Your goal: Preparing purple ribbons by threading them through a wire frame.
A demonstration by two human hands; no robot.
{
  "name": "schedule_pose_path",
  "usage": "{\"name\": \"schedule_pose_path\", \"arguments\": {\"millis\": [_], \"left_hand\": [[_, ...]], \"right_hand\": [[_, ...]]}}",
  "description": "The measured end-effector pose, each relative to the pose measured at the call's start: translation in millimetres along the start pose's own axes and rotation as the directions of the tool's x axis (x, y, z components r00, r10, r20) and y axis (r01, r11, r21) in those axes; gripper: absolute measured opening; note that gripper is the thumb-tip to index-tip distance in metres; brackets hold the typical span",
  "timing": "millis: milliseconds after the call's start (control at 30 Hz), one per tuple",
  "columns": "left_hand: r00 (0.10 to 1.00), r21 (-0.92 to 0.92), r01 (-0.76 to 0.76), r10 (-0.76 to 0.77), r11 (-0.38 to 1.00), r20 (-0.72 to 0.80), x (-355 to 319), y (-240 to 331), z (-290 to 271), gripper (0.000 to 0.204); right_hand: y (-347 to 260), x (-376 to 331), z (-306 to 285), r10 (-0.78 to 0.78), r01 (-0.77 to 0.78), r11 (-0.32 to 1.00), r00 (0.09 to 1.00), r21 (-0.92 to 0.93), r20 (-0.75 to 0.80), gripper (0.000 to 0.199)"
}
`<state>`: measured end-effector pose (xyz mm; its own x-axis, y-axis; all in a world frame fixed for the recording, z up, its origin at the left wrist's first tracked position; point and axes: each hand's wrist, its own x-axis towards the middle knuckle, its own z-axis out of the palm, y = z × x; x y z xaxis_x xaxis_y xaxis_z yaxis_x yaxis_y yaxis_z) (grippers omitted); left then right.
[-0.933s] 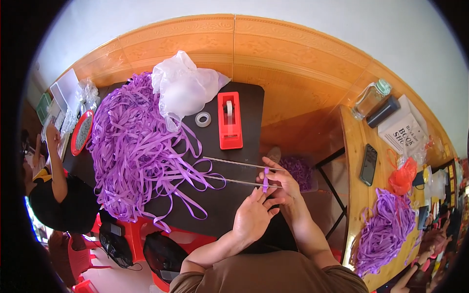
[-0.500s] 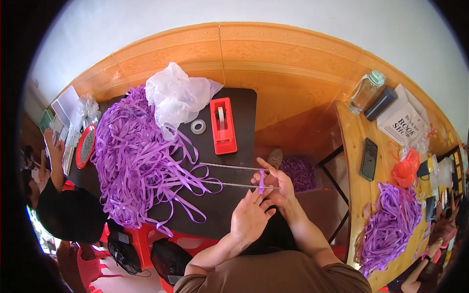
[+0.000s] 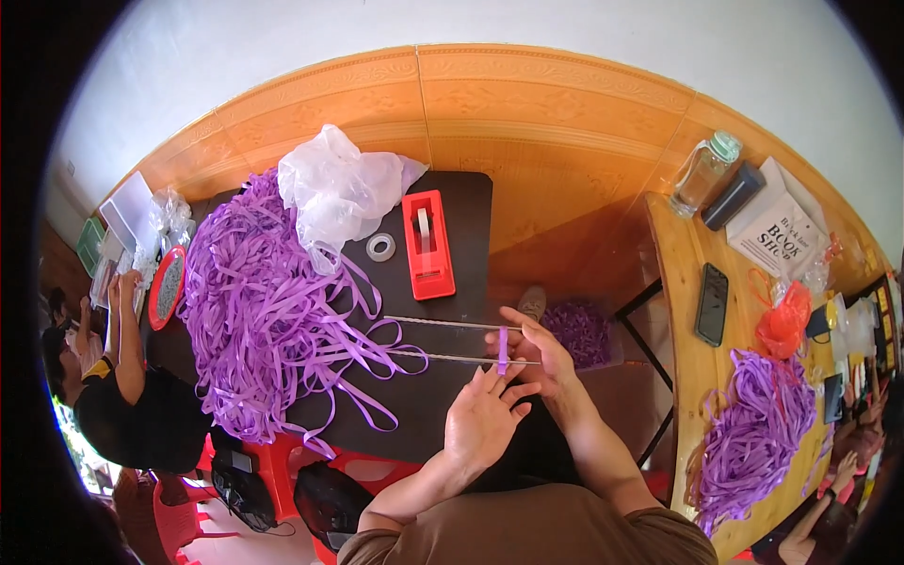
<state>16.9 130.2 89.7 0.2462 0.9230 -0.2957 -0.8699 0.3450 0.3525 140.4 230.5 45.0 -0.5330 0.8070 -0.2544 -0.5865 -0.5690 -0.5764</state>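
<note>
Orange-tiled wall and floor surround a small black counter (image 3: 471,202), where the work sits at its near right edge. A short purple strip (image 3: 503,350) stands folded around the nearer of two thin pale sticks (image 3: 443,324), which lie side by side across that edge and point left toward the ribbon heap. The right hand (image 3: 539,353) has its fingers clenched on the strip and the stick ends, probably to keep both sticks steady and parallel while the strip is wound. The left hand (image 3: 482,422) lies just below with its fingers released and spread, the tips touching the strip's lower end, seemingly to press or guide it; it grasps nothing that I can make out.

Close to the left, a large tangle of purple ribbon (image 3: 259,311) covers most of the counter, loose ends trailing toward the sticks, within easy reach. Beyond the sticks stand a red tape dispenser (image 3: 427,243) and a small roll of clear tape (image 3: 380,248), with a crumpled clear plastic bag (image 3: 337,193) on the heap. A clear box holding purple pieces (image 3: 581,331) sits just right of the hands. Further right, a wooden side counter (image 3: 680,311) carries a phone (image 3: 712,303), a bottle (image 3: 702,172) and another ribbon pile (image 3: 756,419). At far left another person (image 3: 113,395) sits.
</note>
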Motion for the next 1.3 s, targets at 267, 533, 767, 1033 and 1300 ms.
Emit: {"name": "schedule_pose_path", "arguments": {"millis": [267,533,767,1033,1300], "left_hand": [[1.000,-0.039,0.016,-0.016,0.999,-0.004,0,3,-2,0.042],[1.000,-0.045,0.015,-0.015,0.999,-0.004,-1,2,-2,0.039],[1.000,-0.042,0.023,-0.023,0.999,-0.013,-2,3,-1,0.039],[1.000,-0.047,0.020,-0.020,0.999,-0.001,-1,3,-2,0.040],[0.999,-0.067,0.030,-0.031,0.997,-0.007,0,3,-3,0.041]], "right_hand": [[-41,-24,32,-0.568,0.538,-0.036,0.682,-0.842,0.460,0.024],[-67,12,58,0.128,0.470,-0.495,0.871,-0.731,0.474,0.011],[-73,24,64,0.259,0.527,-0.345,0.849,-0.776,0.461,0.004],[-74,26,26,0.146,0.582,-0.087,0.811,-0.809,0.567,0.002],[-60,32,-17,-0.040,0.571,0.279,0.810,-0.772,0.585,0.011]]}}
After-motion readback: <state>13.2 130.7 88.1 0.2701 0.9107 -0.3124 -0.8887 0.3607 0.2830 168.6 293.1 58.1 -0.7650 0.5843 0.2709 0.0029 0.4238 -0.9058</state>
